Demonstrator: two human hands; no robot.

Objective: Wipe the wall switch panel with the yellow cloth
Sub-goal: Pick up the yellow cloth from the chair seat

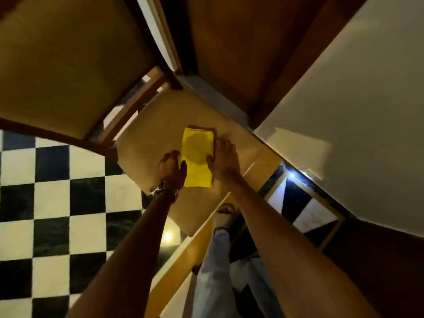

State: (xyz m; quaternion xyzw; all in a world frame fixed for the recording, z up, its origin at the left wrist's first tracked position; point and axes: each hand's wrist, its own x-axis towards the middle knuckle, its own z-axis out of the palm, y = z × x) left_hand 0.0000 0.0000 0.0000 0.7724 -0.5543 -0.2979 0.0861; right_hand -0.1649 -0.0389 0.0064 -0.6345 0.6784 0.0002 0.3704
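You're at the pickup step: yellow cloth (197, 157) lies folded flat on the chair seat (146, 138). Your left hand (172, 168) touches its left edge, your right hand (223, 160) its right edge. Both look loosely spread, neither clamped on it yet. No switch panel in view. Next: pinch the cloth up, then turn to find the panel on the wall (355, 99).

The chair seat (160, 125) is bare on every side of the yellow cloth (197, 157), giving open surface toward the chair back (68, 65) and the near edge. The left hand (172, 168) and right hand (223, 160) flank the cloth, touching its long edges. The wall (344, 111) closes the right side.
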